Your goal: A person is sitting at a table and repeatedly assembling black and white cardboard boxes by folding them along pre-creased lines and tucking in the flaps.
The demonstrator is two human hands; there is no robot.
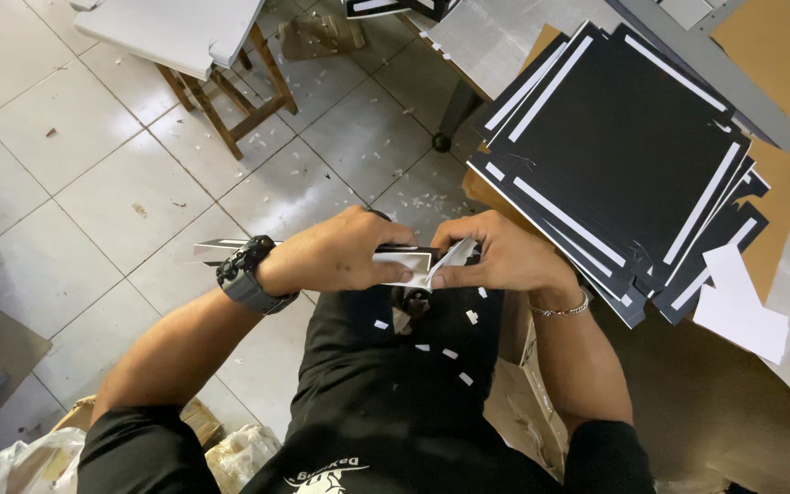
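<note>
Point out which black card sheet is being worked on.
The folded black card sheet with white backing, gripped between left hand and right hand; the others lie stacked.

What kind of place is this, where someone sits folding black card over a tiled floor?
Probably a small packaging or box-making workshop. A stack of black die-cut card sheets lies on brown cardboard, paper scraps litter the tiled floor, and both hands, left hand and right hand, grip a folded black-and-white card piece.
</note>
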